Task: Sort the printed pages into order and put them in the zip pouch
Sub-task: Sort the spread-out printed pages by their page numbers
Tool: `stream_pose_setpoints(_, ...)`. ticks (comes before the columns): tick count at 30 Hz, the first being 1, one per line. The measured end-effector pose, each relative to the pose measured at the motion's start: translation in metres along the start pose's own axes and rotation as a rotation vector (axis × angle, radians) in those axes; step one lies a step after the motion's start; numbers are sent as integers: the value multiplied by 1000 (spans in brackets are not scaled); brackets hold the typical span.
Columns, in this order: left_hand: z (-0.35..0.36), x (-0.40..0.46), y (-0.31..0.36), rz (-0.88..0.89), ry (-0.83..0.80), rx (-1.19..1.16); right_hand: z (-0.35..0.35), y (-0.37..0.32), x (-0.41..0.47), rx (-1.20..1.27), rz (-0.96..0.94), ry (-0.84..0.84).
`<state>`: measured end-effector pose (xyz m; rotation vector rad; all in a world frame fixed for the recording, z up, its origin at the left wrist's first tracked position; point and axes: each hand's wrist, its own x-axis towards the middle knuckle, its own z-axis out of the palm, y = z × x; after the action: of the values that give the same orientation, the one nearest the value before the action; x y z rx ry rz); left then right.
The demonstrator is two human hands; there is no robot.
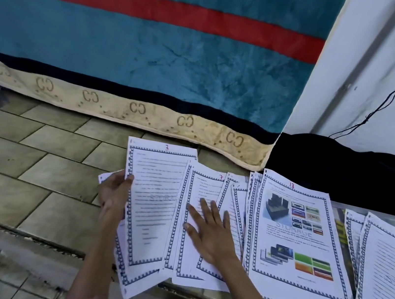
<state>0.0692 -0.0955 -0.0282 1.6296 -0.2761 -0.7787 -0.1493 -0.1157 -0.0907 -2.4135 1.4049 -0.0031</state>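
Two hands busy: my left hand (114, 192) pinches page 3 (149, 209) up so its number shows, my right hand (207, 228) lies flat pinning the fanned pages (200, 253) on the worktop (206, 298); no pouch in view.

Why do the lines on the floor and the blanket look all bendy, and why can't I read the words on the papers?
In the head view, the wide lens curves straight edges, so the floor tiles and the blanket's red stripe bow. The print on page 3 and page 13 is too small and soft to read; only the red numbers show. The bottom left corner is smeared with blur.
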Motion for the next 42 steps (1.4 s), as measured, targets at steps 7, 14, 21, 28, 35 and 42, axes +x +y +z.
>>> stream_pose_setpoints(7, -8, -11, -10, -156, -326, 88, -5, 2, 8, 27, 2, 30)
stream_pose_setpoints(14, 12, -43, 39, 210, -224, 361, -2, 11, 4, 102, 11, 54)
stream_pose_setpoints(21, 56, -122, 115, 623, -296, 623, -8, 12, 5, 90, 25, 17)
stream_pose_setpoints(28, 103, -204, 146, 873, -443, 518, -52, 39, -15, 362, 70, 521)
stream_pose_setpoints(35, 150, -185, 122, 673, -654, 459, -106, 187, -95, 232, 1063, 645)
stream_pose_setpoints(42, 183, -165, 48, -19, -916, 384, -92, 232, -127, 202, 1091, 371)
